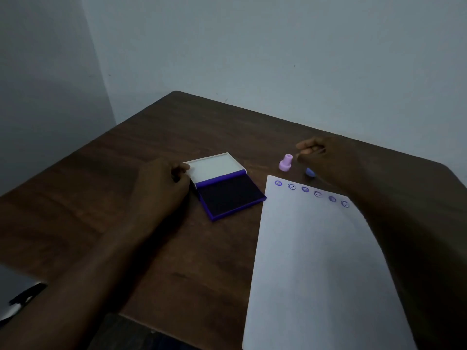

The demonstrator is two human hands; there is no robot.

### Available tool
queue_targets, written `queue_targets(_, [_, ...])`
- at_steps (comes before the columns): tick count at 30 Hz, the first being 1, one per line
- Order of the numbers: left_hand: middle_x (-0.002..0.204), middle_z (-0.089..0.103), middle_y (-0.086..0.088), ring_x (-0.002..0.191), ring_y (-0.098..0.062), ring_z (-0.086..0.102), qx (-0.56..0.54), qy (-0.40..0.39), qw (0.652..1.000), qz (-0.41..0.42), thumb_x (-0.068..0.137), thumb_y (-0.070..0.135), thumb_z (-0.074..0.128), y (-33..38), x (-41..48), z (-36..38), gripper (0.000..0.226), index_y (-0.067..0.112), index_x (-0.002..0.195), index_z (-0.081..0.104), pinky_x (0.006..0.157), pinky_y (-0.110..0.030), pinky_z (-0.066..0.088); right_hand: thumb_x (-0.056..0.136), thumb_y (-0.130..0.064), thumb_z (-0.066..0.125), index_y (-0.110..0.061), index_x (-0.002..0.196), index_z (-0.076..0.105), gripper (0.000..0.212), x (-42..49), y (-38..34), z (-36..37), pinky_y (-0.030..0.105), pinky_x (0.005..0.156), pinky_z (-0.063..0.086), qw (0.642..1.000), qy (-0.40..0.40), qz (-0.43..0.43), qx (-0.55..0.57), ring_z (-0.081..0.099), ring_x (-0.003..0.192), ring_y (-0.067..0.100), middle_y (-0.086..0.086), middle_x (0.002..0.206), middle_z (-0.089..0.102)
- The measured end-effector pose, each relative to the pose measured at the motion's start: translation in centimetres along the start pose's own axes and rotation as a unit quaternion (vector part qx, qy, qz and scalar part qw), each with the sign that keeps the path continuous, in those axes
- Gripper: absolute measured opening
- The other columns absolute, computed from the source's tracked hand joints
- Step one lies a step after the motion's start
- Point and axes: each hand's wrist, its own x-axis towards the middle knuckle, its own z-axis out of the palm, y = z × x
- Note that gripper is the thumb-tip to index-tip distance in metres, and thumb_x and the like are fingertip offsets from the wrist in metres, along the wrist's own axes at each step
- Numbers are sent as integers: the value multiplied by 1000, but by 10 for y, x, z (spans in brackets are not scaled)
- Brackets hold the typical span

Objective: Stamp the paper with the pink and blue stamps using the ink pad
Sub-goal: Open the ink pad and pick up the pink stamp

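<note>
Head view: the pink stamp point(286, 162) stands upright just beyond the paper's point(316, 261) far edge, the blue stamp point(309, 172) to its right, mostly hidden under the right hand point(326, 157), the nearer one, fingers curled, grasp unclear. The left hand point(161, 183) grips the open ink pad's point(228, 195) lid. Six purple prints line the far edge.

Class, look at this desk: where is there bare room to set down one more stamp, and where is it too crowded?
Free: the bare table behind the ink pad toward the wall, and the wood near the front edge, between left forearm and paper. Crowded: around the pink stamp and blue stamp under the right hand, and where the left hand meets the pad.
</note>
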Motion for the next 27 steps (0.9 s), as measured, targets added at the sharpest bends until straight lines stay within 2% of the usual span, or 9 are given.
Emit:
queue_targets(2, [116, 72, -9, 86, -10, 61, -2, 2, 1000, 4, 91, 16, 67, 0, 0, 0, 26, 15, 115, 73, 81, -25, 48, 75, -35, 75, -25, 96, 73, 23, 8, 5, -3, 2, 52, 36, 1000, -5, -4, -26, 64, 65, 1, -14, 78, 71])
queue_targets(4, [113, 72, -9, 83, -9, 61, -4, 7, 1000, 9, 90, 16, 67, -1, 0, -1, 25, 15, 115, 73, 79, -24, 48, 74, -40, 76, -26, 94, 71, 25, 15, 6, -1, 3, 50, 38, 999, -17, -1, -44, 67, 62, 7, -17, 72, 66])
queue_targets(9, [98, 69, -1, 70, 4, 54, -9, 18, 1000, 8, 90, 16, 68, -4, 3, 1, 23, 17, 113, 72, 62, -9, 37, 61, -55, 77, -34, 84, 66, 32, 26, 4, 12, 33, 78, 52, 992, -49, 8, -114, 65, 81, 13, -12, 80, 66])
queue_targets(11, [92, 65, 4, 70, 4, 54, -14, 24, 1000, 5, 90, 16, 68, -5, 4, 1, 23, 17, 113, 72, 62, -10, 38, 59, -56, 76, -35, 74, 65, 28, 26, 2, 17, 35, 78, 53, 988, -51, 3, -146, 63, 79, 13, -10, 83, 68])
queue_targets(16, [93, 69, 2, 71, 4, 56, -24, 34, 999, 7, 89, 17, 69, -2, 3, 0, 21, 17, 110, 73, 67, -15, 44, 70, -51, 74, -31, 79, 73, 22, 27, -2, 21, 36, 81, 51, 980, -69, 10, -187, 63, 87, 13, -11, 89, 70])
queue_targets(20, [91, 66, 12, 76, 3, 60, -61, 30, 998, -2, 90, 24, 69, 4, 1, -3, 18, 25, 108, 73, 63, -12, 43, 67, -55, 72, -39, 71, 74, 17, 15, -20, 7, 25, 53, 45, 998, -58, 6, -36, 60, 59, 5, -17, 61, 67])
queue_targets(24, [94, 68, 19, 82, 0, 63, -173, -14, 985, -19, 87, 37, 72, 15, -1, -4, 12, 35, 99, 72, 65, -16, 48, 63, -56, 76, -41, 81, 77, 23, -10, -55, 0, 16, 55, 46, 978, -90, 10, 187, 62, 69, -11, -25, 78, 73])
queue_targets(25, [91, 70, 19, 82, -1, 65, -203, -30, 979, -12, 84, 41, 74, 17, -2, -6, 14, 37, 98, 72, 65, -16, 51, 63, -55, 76, -39, 85, 77, 26, -16, -62, 1, 13, 55, 44, 969, -101, 12, 224, 62, 68, -5, -21, 80, 74])
queue_targets(27, [90, 74, 20, 82, 0, 69, -275, -67, 959, 1, 75, 50, 75, 22, -6, -12, 26, 40, 99, 73, 60, -14, 54, 64, -55, 75, -35, 92, 77, 35, -29, -73, 5, 21, 58, 44, 952, -129, 19, 278, 56, 69, 10, -4, 86, 76])
